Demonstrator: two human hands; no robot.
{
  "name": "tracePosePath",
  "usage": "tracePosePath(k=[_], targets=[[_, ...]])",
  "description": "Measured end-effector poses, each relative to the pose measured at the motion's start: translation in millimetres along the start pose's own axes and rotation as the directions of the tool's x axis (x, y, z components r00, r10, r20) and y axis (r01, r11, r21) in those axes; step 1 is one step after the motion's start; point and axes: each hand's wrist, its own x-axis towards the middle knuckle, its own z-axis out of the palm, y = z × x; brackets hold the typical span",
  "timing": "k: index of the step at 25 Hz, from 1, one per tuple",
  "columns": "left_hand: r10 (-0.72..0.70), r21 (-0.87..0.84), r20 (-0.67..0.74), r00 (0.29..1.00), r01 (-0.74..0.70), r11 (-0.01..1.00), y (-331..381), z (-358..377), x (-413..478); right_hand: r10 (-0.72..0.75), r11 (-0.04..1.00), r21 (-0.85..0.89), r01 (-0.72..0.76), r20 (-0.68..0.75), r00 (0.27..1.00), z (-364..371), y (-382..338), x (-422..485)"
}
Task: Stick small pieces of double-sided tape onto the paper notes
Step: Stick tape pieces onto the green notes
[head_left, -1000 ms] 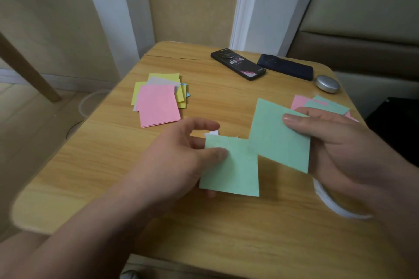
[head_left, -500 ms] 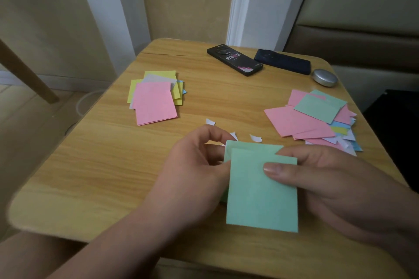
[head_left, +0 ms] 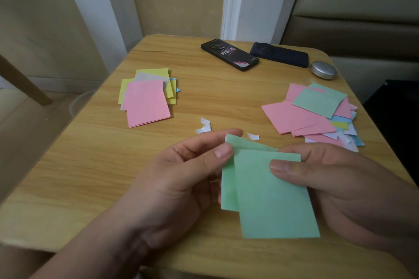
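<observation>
Far left on the desk (head_left: 95, 165) lies a neat note stack (head_left: 146, 103). Near centre, the left hand (head_left: 179, 179) pinches the top-left edge of two overlapping green notes (head_left: 269, 195); the right hand (head_left: 340, 186) grips their right edge. They look light, thin and floppy, best held by the edges.

The left hand (head_left: 181, 179) and right hand (head_left: 340, 186) are bare. No rings, no sleeves, short plain nails.

Matt paper notes (head_left: 272, 192); smooth wood-grain table (head_left: 90, 165); brushed metal tin (head_left: 323, 70); glossy black phone (head_left: 229, 54)
</observation>
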Motion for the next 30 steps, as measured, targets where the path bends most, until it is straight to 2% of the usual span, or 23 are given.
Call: tracePosePath(k=[3, 5, 8, 11, 14, 17, 18, 21, 25, 27, 30], targets=[[0.011, -0.037, 0.081, 0.997, -0.008, 0.999, -0.7, -1.1, -0.7, -0.010, 0.998, 0.068, 0.005, 0.078, 0.997, 4.3, -1.6, -0.7], [0.044, -0.046, 0.145, 0.988, -0.038, 0.998, -1.3, -1.8, -0.7, 0.001, 0.997, 0.083, -0.005, 0.048, 0.999, 3.7, -1.0, -2.1], [0.081, -0.033, 0.188, 0.979, -0.076, 0.997, -0.6, -6.2, -1.0, 0.012, 0.995, 0.102, -0.021, 0.087, 0.996, 0.9, -1.5, -6.0], [0.106, -0.100, 0.295, 0.950, -0.080, 0.992, 2.9, -4.0, -3.5, 0.021, 0.994, 0.102, -0.031, 0.096, 0.995, 0.4, -2.2, -7.4], [0.112, -0.150, 0.311, 0.944, -0.067, 0.986, 3.6, -1.4, -3.3, 0.016, 0.992, 0.123, -0.031, 0.124, 0.992, -0.5, 0.7, -6.3], [0.103, -0.164, 0.353, 0.930, -0.047, 0.985, 5.8, -2.2, -4.5, 0.025, 0.987, 0.148, -0.058, 0.210, 0.977, -1.8, 0.3, -5.4], [0.100, -0.137, 0.346, 0.933, -0.055, 0.989, 5.9, -3.3, -4.1, 0.019, 0.985, 0.160, -0.058, 0.233, 0.972, -1.9, -0.5, -5.5], [0.090, -0.013, 0.273, 0.958, -0.090, 0.996, 4.2, -7.0, -4.2, 0.016, 0.993, 0.113, -0.033, 0.155, 0.988, -3.0, -0.3, -7.2], [0.071, -0.026, 0.280, 0.957, -0.067, 0.997, 5.3, -6.9, -4.9, 0.015, 0.999, 0.041, -0.018, 0.063, 0.998, -2.5, 2.8, -7.2], [0.070, -0.037, 0.258, 0.964, -0.063, 0.997, 5.1, -5.3, -4.7, 0.016, 0.999, 0.046, -0.019, 0.061, 0.998, 0.2, 3.1, -7.7], [0.089, 0.052, 0.198, 0.976, -0.102, 0.993, 9.4, -6.3, -3.9, -0.005, 0.998, 0.058, 0.003, 0.039, 0.999, 2.3, -1.9, -12.6]])
